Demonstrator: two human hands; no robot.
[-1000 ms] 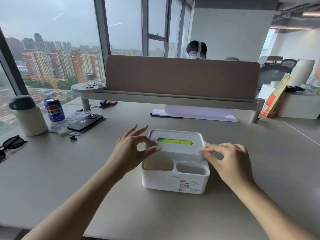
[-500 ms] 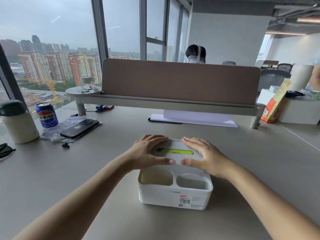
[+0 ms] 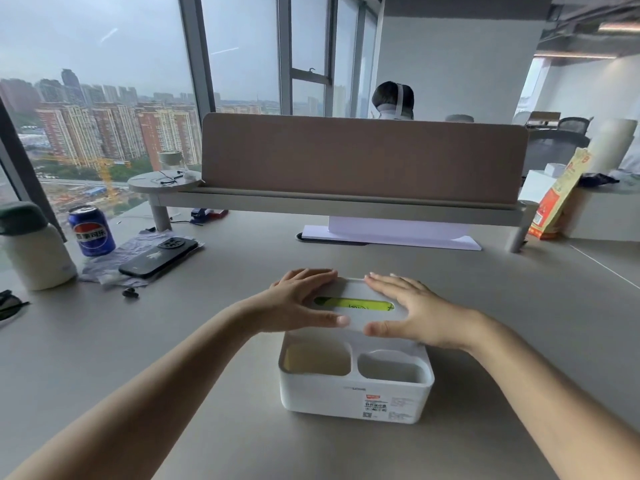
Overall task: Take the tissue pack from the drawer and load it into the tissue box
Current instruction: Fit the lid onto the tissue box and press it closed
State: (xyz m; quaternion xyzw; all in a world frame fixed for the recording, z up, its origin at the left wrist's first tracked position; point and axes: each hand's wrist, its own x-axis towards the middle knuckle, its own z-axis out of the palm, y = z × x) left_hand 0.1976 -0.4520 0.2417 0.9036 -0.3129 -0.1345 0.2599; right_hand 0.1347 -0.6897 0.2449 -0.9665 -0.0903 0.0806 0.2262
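A white tissue box [image 3: 325, 396] stands on the grey desk in front of me, with two empty open compartments at its near side. Its white lid [image 3: 353, 289] lies on top, and the green tissue pack [image 3: 353, 303] shows through the lid's slot. My left hand [image 3: 298, 301] lies flat on the lid's left end, fingers spread. My right hand [image 3: 412, 311] lies flat on the lid's right end, thumb along the near edge. Neither hand holds anything.
At the left stand a white bottle [image 3: 34, 251], a blue soda can [image 3: 91, 230] and a black phone [image 3: 157, 256] on crumpled plastic. A brown divider panel [image 3: 363, 157] with a shelf crosses the desk behind. An orange bag [image 3: 557, 199] leans at the right. A person sits beyond.
Both hands have come from the lid's sides onto its top and now press flat on it. The view has shifted, so the box sits a little lower in the frame.
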